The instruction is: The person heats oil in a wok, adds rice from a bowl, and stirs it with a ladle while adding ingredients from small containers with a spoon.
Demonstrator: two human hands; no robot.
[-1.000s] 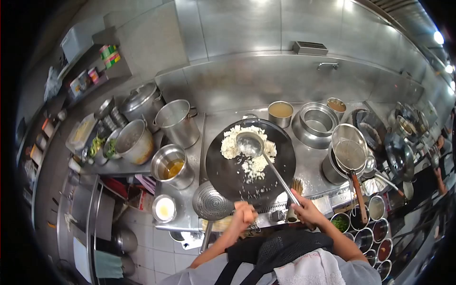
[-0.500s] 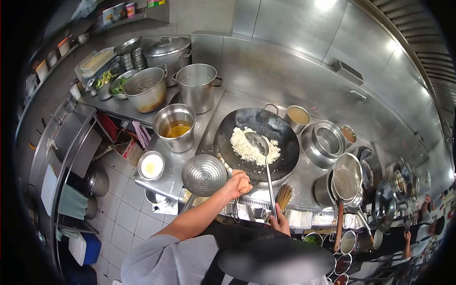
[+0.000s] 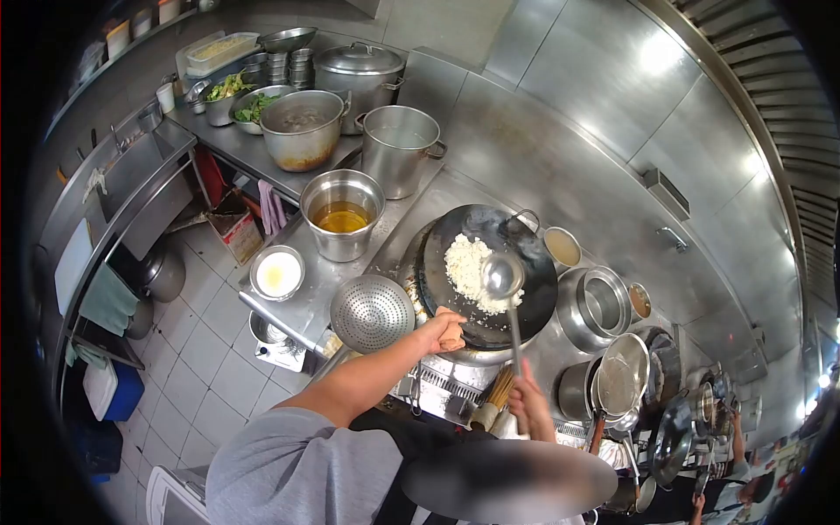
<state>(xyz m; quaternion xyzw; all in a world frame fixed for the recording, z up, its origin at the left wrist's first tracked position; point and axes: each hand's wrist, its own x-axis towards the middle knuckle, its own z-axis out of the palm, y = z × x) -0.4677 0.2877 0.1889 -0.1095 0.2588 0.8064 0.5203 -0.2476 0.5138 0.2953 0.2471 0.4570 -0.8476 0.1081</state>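
A dark wok (image 3: 535, 293) sits on the stove in front of me, with a heap of white rice (image 3: 467, 264) spread over its middle. My left hand (image 3: 433, 336) is closed round a folded tan cloth (image 3: 452, 336) at the near rim of the wok. The long handle of a metal ladle (image 3: 502, 277) is gripped in my right hand (image 3: 532, 408); the ladle's bowl overlaps the right side of the rice. Left of the wok lies a round perforated strainer (image 3: 374, 313), just beyond my left forearm. A bamboo brush (image 3: 500, 388) stands beside my right hand.
A steel pot with yellow oil (image 3: 342, 219) and a bowl of white contents (image 3: 277, 274) stand on the left. Tall pots (image 3: 400, 162) line the back left. Nested steel basins (image 3: 597, 302) and a sieve (image 3: 623, 376) are on the right. Other people appear at far right.
The ladle's bowl has lifted and turned over toward the right side of the rice. My right hand has shifted slightly. The wok is tilted more, and the camera view has turned.
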